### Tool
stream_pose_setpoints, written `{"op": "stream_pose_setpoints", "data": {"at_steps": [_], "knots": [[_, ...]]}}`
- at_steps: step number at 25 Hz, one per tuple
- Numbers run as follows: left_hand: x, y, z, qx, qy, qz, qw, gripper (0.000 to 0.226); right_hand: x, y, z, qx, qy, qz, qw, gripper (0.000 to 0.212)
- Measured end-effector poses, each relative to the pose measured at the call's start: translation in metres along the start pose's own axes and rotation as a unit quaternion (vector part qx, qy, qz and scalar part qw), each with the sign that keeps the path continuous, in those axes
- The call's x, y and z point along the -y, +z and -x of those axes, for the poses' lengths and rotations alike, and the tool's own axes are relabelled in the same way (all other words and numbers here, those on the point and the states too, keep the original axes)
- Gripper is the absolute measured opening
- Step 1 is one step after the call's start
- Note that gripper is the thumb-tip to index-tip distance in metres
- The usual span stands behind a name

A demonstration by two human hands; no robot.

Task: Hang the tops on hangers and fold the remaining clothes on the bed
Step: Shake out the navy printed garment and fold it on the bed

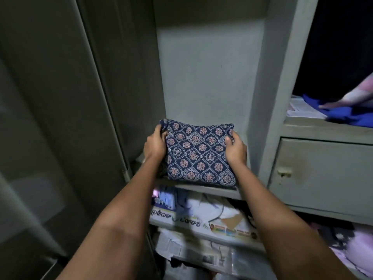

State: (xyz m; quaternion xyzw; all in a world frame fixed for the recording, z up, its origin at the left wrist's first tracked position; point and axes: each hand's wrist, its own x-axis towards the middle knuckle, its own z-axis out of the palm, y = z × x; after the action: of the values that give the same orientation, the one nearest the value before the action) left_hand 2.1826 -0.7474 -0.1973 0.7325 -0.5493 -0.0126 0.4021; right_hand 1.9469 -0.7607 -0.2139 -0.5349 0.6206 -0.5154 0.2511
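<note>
Forearms reach into cupboard. Left hand and right hand each pinch a far corner of folded navy printed garment, resting on middle shelf. Judged: folding done; stowing under way. Bed, hangers unseen.

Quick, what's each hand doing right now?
Left hand: grips the folded patterned cloth's left edge.
Right hand: grips its right edge.
</note>
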Motion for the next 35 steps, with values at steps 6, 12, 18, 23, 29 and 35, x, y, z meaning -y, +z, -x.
{"op": "stream_pose_setpoints", "data": {"at_steps": [6,12,18,23,29,35], "knots": [[-0.005,0.054,-0.085,0.074,0.013,-0.017,0.997,0.052,0.006,0.034,-0.078,-0.04,0.052,0.295,0.953,0.058],[-0.025,0.126,-0.046,0.287,0.185,-0.127,0.931,0.056,-0.02,0.092,-0.071,0.156,-0.053,0.413,0.896,0.055],[0.016,0.142,-0.077,0.312,0.116,-0.169,0.928,0.089,-0.047,0.078,-0.08,0.174,0.04,0.421,0.889,0.076],[0.032,0.118,-0.096,0.333,0.029,-0.103,0.937,0.09,-0.038,0.073,-0.085,0.169,0.11,0.415,0.887,0.089],[-0.027,0.043,-0.087,0.295,-0.009,0.243,0.924,0.072,0.045,0.038,-0.07,0.123,0.103,0.097,0.982,0.079],[-0.04,-0.012,0.009,0.278,-0.08,0.38,0.879,0.097,0.064,-0.027,0.047,0.128,0.096,-0.084,0.984,0.071]]}}
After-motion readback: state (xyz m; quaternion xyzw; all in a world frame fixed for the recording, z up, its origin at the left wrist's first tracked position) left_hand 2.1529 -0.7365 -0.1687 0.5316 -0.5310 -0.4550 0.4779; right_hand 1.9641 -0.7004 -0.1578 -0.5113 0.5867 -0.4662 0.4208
